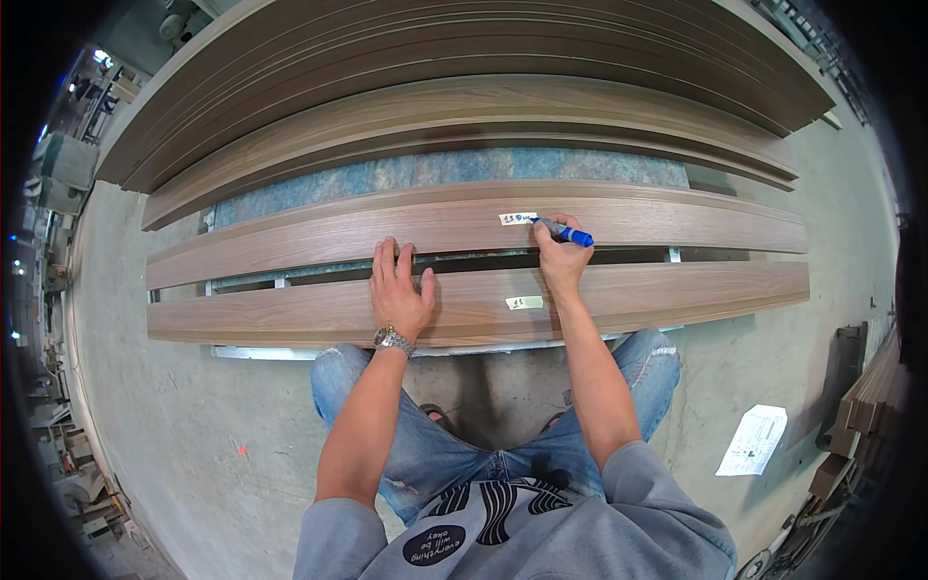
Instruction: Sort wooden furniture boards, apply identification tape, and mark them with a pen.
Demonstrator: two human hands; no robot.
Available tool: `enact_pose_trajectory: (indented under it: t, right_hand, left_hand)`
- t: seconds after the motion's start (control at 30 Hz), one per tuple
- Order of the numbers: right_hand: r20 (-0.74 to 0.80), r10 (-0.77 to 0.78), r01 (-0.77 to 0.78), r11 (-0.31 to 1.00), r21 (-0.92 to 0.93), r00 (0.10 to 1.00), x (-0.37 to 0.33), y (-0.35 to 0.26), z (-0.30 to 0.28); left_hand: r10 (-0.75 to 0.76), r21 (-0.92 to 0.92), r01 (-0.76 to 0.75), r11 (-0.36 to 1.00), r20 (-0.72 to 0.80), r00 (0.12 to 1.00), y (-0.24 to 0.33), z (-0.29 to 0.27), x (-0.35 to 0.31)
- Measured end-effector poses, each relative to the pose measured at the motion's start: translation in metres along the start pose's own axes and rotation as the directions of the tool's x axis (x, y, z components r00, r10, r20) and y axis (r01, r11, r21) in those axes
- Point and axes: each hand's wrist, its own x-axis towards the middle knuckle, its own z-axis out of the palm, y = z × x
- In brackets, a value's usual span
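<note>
My right hand (563,261) grips a blue marker (568,233), its tip at a small pale label (517,218) that bears handwriting. This label sits on the farther of two long wood-grain boards (445,222) lying side by side in front of me. The nearer board (657,292) carries a second label (524,303), also written on. Across the nearer board my left hand (398,296) lies flat with its fingers spread, fingertips reaching the gap between the boards. A metal watch (391,339) is on my left wrist.
Beyond the boards lies a blue mottled surface (435,172), then another wood-grain board (464,104) and a stack of brown panels (483,48). A white paper sheet (752,441) lies on the concrete floor (242,416) to my right. More brown profiles (860,411) stand at the far right.
</note>
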Motion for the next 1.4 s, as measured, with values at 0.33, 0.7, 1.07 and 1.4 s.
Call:
enact_pose_trajectory:
  t: [0.33,0.7,1.07,1.4]
  right_hand:
    - [-0.005,-0.019,0.018,0.999,-0.041,1.000,0.002,0.004,-0.001]
    - [0.073,0.098,-0.101,0.994,0.044,0.993,0.003,-0.007,-0.013]
    - [0.525,-0.512,0.699,0.669,-0.251,0.679,-0.128,-0.092,-0.073]
    - [0.655,0.443,0.539,0.372,-0.756,0.612,-0.220,-0.020,-0.127]
  left_hand:
    - [-0.002,-0.025,0.002,1.000,-0.003,1.000,0.003,0.000,0.001]
    - [0.005,-0.026,-0.005,1.000,-0.023,1.000,0.001,0.000,0.002]
    - [0.027,-0.036,-0.029,0.999,-0.051,0.998,-0.001,-0.004,-0.006]
    - [0.281,-0.302,-0.020,0.953,0.857,0.433,0.088,-0.057,-0.125]
